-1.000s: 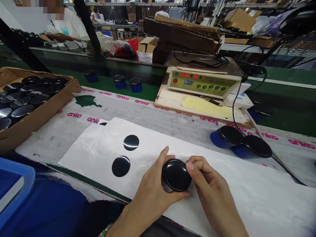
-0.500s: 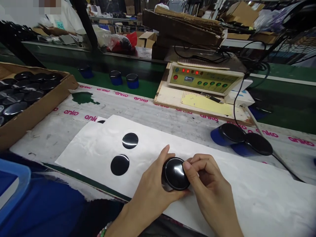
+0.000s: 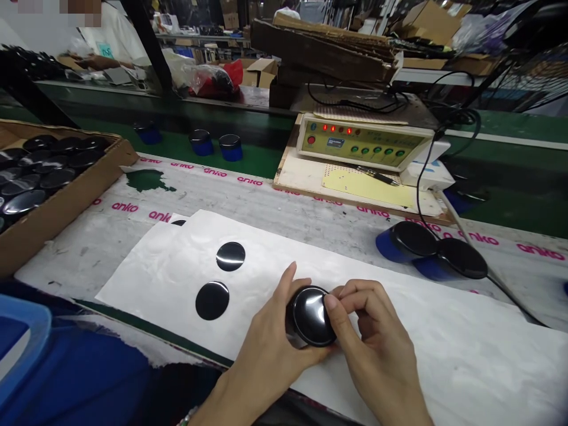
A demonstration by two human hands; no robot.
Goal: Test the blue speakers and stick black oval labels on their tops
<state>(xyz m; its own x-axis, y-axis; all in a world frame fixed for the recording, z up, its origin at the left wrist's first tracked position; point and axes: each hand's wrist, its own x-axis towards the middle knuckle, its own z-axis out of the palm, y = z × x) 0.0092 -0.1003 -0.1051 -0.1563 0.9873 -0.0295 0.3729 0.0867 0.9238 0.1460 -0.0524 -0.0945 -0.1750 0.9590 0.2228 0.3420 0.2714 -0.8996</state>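
My left hand (image 3: 270, 337) is wrapped round a round, glossy black-topped cap (image 3: 313, 316), tilted so its top faces me. Its lower side is mostly hidden by my palm and fingers. My right hand (image 3: 377, 337) is closed, with the thumb pressed on the cap's right rim and the fingers curled behind; whether a thin piece is pinched there is hidden. Both hands are above a white sheet (image 3: 151, 266). On it, left of my hands, lie a black disc (image 3: 231, 256) and a second black disc (image 3: 212, 300).
Two blue, black-topped cylinders (image 3: 406, 241) stand at right; others (image 3: 231, 148) sit on the green belt behind. A cardboard box (image 3: 66, 204) at left holds several black-topped pieces. A control box (image 3: 364, 142) with lit red digits stands on a board (image 3: 293, 174). A blue bin (image 3: 26, 343) is lower left.
The whole view has shifted slightly. My hands keep the same hold on the cap, with the right thumb still at its rim.
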